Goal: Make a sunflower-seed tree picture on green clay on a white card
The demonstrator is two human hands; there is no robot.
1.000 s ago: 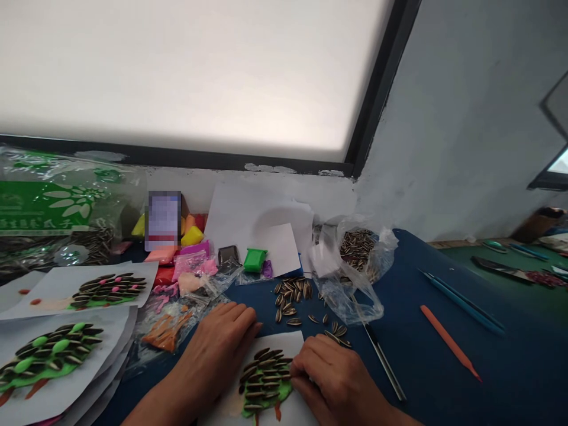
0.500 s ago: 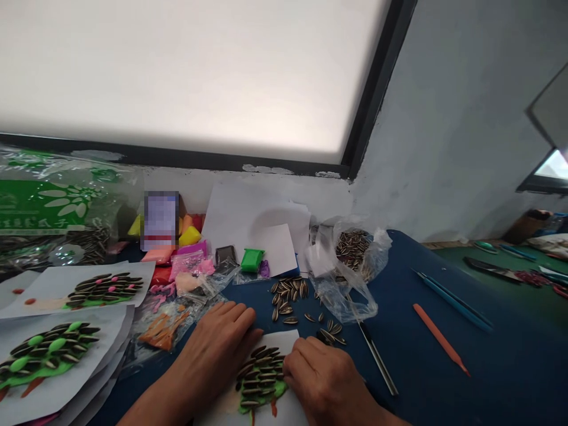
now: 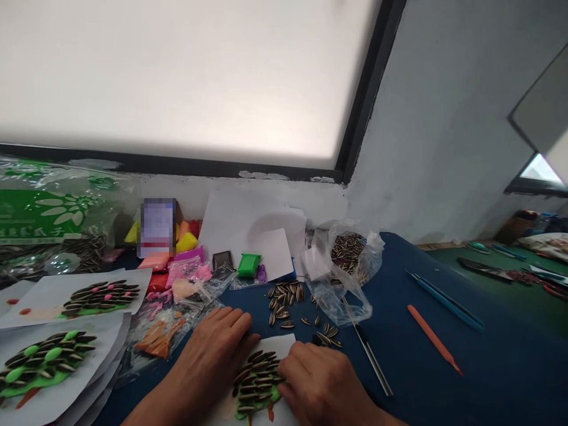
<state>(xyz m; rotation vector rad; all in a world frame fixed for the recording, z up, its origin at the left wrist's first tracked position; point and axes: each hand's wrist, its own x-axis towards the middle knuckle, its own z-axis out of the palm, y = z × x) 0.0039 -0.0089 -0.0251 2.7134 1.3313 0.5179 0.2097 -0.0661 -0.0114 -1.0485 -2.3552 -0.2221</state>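
My left hand (image 3: 220,346) lies flat along the left side of a white paper sheet (image 3: 284,345), fingers stretched forward. On that sheet is a green clay shape with brown clay legs, covered by rows of striped sunflower seeds (image 3: 260,378). At the right edge of these rows, my right hand (image 3: 322,378) is curled with its fingertips touching the seeds. Whatever those fingers pinch, if anything, is hidden. Loose sunflower seeds (image 3: 286,293) lie on the blue table just beyond the sheet.
Finished seed pictures (image 3: 53,355) are stacked at left. Behind them stand a large seed bag (image 3: 39,213) and coloured clay packs (image 3: 186,269). An open plastic bag of seeds (image 3: 348,251), a metal-handled tool (image 3: 375,361), blue tweezers (image 3: 444,300) and an orange tool (image 3: 435,340) lie right.
The whole view has shifted slightly, so things sit a little further left. The right fingers have shifted slightly at the seeds' edge; the left hand stays on the sheet.
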